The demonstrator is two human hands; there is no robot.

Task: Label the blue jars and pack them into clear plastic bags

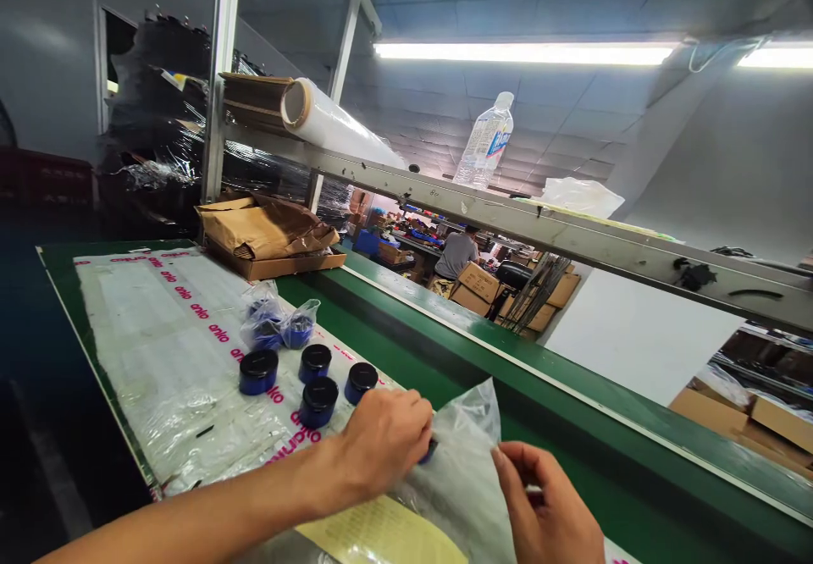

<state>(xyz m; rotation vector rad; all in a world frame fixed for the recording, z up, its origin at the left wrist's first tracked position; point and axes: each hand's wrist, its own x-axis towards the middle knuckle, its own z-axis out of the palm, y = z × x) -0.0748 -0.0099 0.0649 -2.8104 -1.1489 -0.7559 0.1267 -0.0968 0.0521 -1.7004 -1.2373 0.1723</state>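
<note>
My left hand (387,441) is closed, its back toward me. A bit of a dark blue round piece (428,452) shows past its fingers, at the mouth of a clear plastic bag (461,454). Thumb and fingers of my right hand (550,505) pinch the bag's right edge. Left of my hands stand several blue round pieces with black tops (318,401), like small lidded jars. Behind them, more blue pieces sit in clear bags (298,327). A yellow printed sheet (384,534) lies below my left forearm.
Plastic sheeting with pink lettering (158,352) covers the near worktop. A green conveyor belt (406,318) runs alongside. Brown paper fills a shallow carton (267,268). On the overhead shelf are a film roll (343,128) and a plastic bottle (486,145). A person (456,255) sits far behind.
</note>
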